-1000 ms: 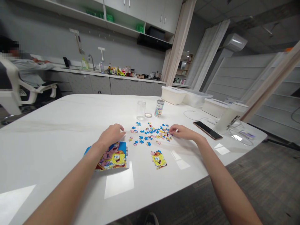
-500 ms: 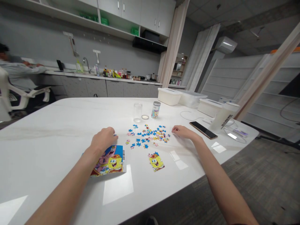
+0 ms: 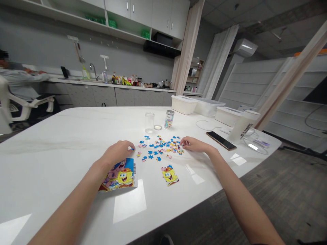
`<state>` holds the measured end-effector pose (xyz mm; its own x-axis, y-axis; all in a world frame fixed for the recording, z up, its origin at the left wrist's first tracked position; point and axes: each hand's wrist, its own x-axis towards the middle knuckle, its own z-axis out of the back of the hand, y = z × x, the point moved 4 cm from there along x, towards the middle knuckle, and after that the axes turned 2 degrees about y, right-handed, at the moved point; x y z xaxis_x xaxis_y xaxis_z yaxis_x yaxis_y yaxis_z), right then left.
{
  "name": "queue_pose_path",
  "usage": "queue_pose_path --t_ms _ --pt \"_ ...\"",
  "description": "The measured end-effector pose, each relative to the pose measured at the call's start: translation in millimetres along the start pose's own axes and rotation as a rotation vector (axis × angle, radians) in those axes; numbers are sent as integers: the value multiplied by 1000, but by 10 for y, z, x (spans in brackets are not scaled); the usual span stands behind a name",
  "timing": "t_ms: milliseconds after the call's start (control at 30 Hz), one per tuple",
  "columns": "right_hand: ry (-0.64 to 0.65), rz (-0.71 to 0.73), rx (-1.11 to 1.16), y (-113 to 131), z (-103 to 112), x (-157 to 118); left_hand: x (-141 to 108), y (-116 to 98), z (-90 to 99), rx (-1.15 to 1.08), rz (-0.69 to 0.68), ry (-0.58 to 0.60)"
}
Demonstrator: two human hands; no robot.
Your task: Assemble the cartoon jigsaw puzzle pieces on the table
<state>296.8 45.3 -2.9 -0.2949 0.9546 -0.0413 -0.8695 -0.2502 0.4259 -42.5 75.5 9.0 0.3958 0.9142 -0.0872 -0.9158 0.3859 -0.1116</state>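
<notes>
Loose jigsaw puzzle pieces [image 3: 163, 147], many blue and others yellow, red and pink, lie scattered mid-table. My left hand [image 3: 120, 151] is closed at the left of them, a small blue puzzle piece [image 3: 131, 148] at its fingertips. On the right edge of the spread, my right hand [image 3: 193, 144] has its fingers curled together over pieces; what they pinch is too small to make out. A joined section of puzzle [image 3: 170, 175] with a yellow cartoon face lies nearer me. Beneath my left wrist is a printed picture sheet [image 3: 125, 177], partly covered by the forearm.
Behind the pieces stand a clear jar [image 3: 149, 122], a round lid [image 3: 157, 127] and a printed can [image 3: 169, 119]. To the right are a phone [image 3: 221, 140], a white tumbler [image 3: 244, 127], cables and storage boxes [image 3: 184, 104]. A person [image 3: 20, 78] sits far left.
My left hand has shifted slightly right with the blue piece, closer to the scattered pieces. My right hand has moved left, onto the right edge of the spread.
</notes>
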Motion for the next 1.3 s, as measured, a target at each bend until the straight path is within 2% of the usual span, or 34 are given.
queue_pose_path --t_ms 167,333,500,633,833,933,1033,1167,1300 --pt "-78 -45 -13 -108 7 48 -51 -98 38 14 -58 9" --pt "-118 9 -10 -120 -3 73 -66 -109 67 62 -49 -51" --pt "-127 25 -18 -106 -11 74 -61 -170 2 111 -143 14" --pt "-156 -1 -73 -100 -6 86 -56 -184 -31 147 -190 12" --pt "-256 -48 -150 -99 -38 146 -50 -141 -25 154 -176 21" --pt "-293 41 -113 36 -68 157 -50 -140 -31 135 -189 9" --pt "-304 161 -69 294 -104 160 -42 -135 -47 143 -176 -17" --pt "-139 261 -135 646 -206 286 -24 -113 -94 180 -125 -3" --pt "-66 199 -269 775 -249 600 -23 -95 -97 188 -129 -18"
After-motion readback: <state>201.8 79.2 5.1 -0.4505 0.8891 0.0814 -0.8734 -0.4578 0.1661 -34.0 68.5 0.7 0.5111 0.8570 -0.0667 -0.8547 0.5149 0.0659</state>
